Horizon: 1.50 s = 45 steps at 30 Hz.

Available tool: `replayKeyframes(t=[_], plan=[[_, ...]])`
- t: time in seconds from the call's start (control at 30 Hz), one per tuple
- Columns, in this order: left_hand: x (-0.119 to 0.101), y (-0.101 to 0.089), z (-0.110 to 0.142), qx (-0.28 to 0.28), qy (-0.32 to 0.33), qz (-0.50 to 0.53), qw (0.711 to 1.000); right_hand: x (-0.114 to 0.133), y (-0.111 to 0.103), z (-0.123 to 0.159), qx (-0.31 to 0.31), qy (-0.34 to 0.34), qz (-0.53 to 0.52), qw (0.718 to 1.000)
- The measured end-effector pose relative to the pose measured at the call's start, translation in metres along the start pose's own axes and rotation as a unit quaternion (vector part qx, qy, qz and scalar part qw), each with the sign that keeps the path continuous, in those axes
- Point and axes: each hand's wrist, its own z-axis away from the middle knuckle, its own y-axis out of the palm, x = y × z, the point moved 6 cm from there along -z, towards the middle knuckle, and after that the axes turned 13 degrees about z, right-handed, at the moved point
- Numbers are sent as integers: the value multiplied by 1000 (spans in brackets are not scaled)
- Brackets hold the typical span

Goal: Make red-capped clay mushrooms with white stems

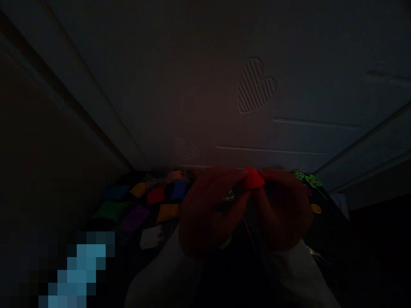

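Between the fingertips of both hands is a small bright red piece of modelling clay (253, 179), roughly cone-shaped with a flat lower edge. My left hand (213, 209) pinches it from the left with thumb and fingers. From the right, my right hand (282, 205) has its thumb and fingers closed on the same piece. Both hands are held above the dark work surface, sleeves reaching the wrists. Below them a thin pink stick (249, 233) and a bit of green (225, 243) show partly. The scene is very dim, so fine finger detail is lost.
Several coloured packets lie at the left, among them green (111, 209), purple (135, 217) and blue (179, 191). A white piece (150, 237) lies nearer. To the right are a green flower shape (313, 180), an orange disc (316, 208) and a metallic tool (316, 253). A panel with hearts (256, 85) stands behind.
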Motion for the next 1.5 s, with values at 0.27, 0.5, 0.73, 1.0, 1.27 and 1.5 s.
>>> replayKeyframes(t=[0.27,0.5,0.73,1.0,1.27,1.5], plan=[[0,-4,11,-110,26,-122,986,14,7,0,101,-61,15,993],[0,-10,10,-117,14,-86,989,19,9,1,120,-72,-11,990],[3,-7,17,-163,-13,-72,984,7,8,1,128,9,-82,988],[5,-7,16,-143,-32,-39,988,6,5,0,119,-20,-44,992],[2,-7,19,-154,-1,-47,987,7,-1,0,47,-18,-21,999],[8,-8,22,-168,-53,14,984,10,-1,0,47,-9,-21,999]])
